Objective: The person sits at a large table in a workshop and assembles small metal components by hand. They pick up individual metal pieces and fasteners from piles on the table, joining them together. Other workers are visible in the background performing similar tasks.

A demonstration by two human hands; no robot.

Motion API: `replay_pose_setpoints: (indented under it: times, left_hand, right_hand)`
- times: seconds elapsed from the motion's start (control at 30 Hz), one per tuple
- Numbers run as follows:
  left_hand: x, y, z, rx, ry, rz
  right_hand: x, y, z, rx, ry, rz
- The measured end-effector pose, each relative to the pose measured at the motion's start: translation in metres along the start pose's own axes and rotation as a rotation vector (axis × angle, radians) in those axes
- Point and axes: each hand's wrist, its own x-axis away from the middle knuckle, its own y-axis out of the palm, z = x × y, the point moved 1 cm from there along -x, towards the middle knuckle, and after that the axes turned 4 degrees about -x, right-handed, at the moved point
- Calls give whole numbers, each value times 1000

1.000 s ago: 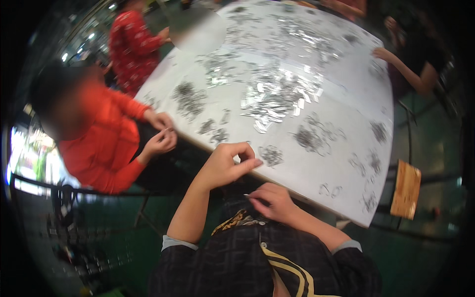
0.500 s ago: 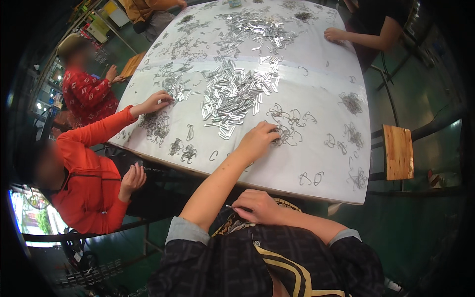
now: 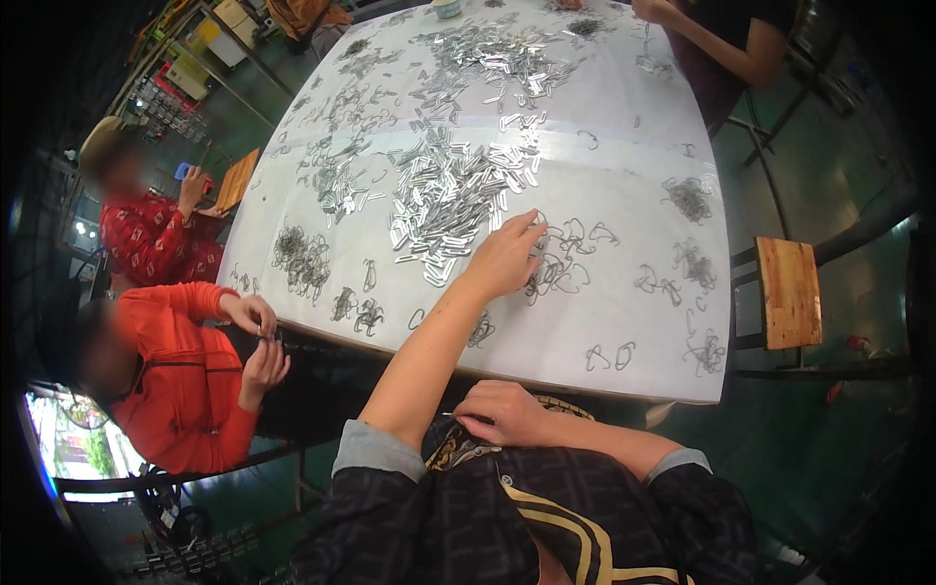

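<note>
My left hand (image 3: 509,255) reaches over the table to a loose cluster of bent wire loops (image 3: 564,273). Its thumb and index finger are apart at the cluster's left side, the fingertips touching or just over the wire. Nothing shows held in it. Close to my lap, below the table's near edge, my right hand (image 3: 502,413) is closed on a small metal piece (image 3: 449,414); only a thin pale tip sticks out of the fingers. To the left of my left hand lies a big heap of flat, shiny metal clips (image 3: 444,210). More wire loops (image 3: 480,331) show under my left forearm.
The white-covered table (image 3: 624,322) bears several wire piles and another clip heap (image 3: 512,58) farther off. A person in an orange-red jacket (image 3: 185,370) sits at the left, another in patterned red (image 3: 146,239) beyond. A wooden stool (image 3: 788,292) stands right.
My left hand has shifted slightly away and left, its fingers spreading. The person in orange-red has drawn one hand off the table to the other. The far-right person's hand has lifted.
</note>
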Motion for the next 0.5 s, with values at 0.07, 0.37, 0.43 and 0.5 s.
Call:
replay_pose_setpoints:
  times: [0.07, 0.37, 0.43, 0.5]
  left_hand:
    - [-5, 11, -1, -75, 65, 49]
    - [-31, -7, 44, -154, 16, -286]
    - [-34, 9, 45, -131, 110, -200]
    - [-33, 24, 48, -145, 250, -73]
  right_hand:
    - [1, -2, -1, -3, 2, 1]
    - [6, -5, 0, -14, -13, 18]
    - [7, -7, 0, 0, -16, 21]
    - [7, -11, -1, 13, -2, 19]
